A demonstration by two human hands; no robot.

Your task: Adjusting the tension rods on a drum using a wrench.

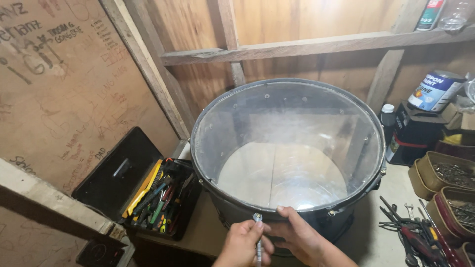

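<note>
the large black drum with a clear see-through head (287, 148) sits on the pale worktop (391, 198), filling the middle of the bench. at its near rim, the left hand (242, 244) has its grip pinched together on a thin metal threaded rod (258, 240). the right hand (299, 237) clamps the drum's rim just beside it. an open black toolbox of screwdrivers (156, 200) stands to the left.
</note>
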